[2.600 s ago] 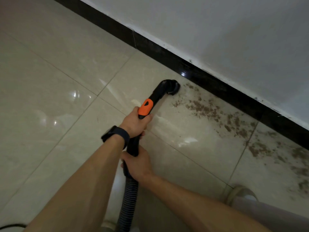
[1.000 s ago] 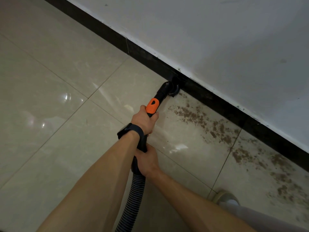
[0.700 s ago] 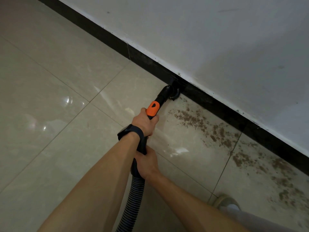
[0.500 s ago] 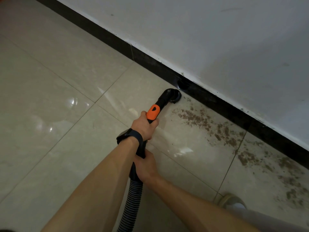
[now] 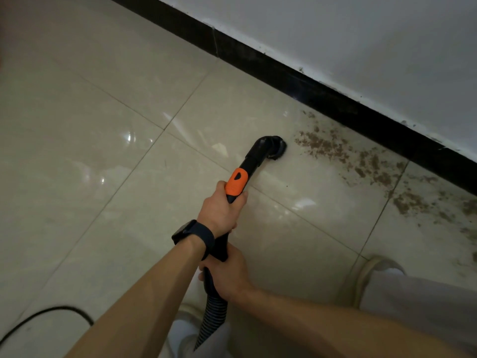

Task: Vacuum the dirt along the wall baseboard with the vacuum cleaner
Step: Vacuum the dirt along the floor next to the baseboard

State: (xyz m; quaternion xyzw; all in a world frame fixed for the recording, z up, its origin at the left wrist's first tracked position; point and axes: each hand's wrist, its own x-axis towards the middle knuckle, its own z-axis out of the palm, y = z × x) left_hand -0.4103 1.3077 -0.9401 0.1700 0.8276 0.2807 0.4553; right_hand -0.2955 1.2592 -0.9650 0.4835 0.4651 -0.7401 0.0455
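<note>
Both hands hold the vacuum cleaner's black wand. My left hand point(image 5: 220, 210), with a dark watch on the wrist, grips it just below the orange collar point(image 5: 236, 182). My right hand point(image 5: 228, 276) grips lower down, where the ribbed hose point(image 5: 211, 319) begins. The round black nozzle point(image 5: 276, 149) rests on the tile, a little away from the black baseboard point(image 5: 335, 102). Brown dirt point(image 5: 343, 152) lies scattered to the nozzle's right, along the baseboard.
A white wall point(image 5: 361, 34) rises above the baseboard. Glossy beige floor tiles point(image 5: 103, 151) spread to the left. A black cable point(image 5: 46, 315) curves at the bottom left. My shoe point(image 5: 374, 270) and grey trouser leg stand at the bottom right, close to more dirt.
The nozzle has been pulled back from the baseboard onto the open tile, left of the dirt patch. Both hands keep the same hold on the wand.
</note>
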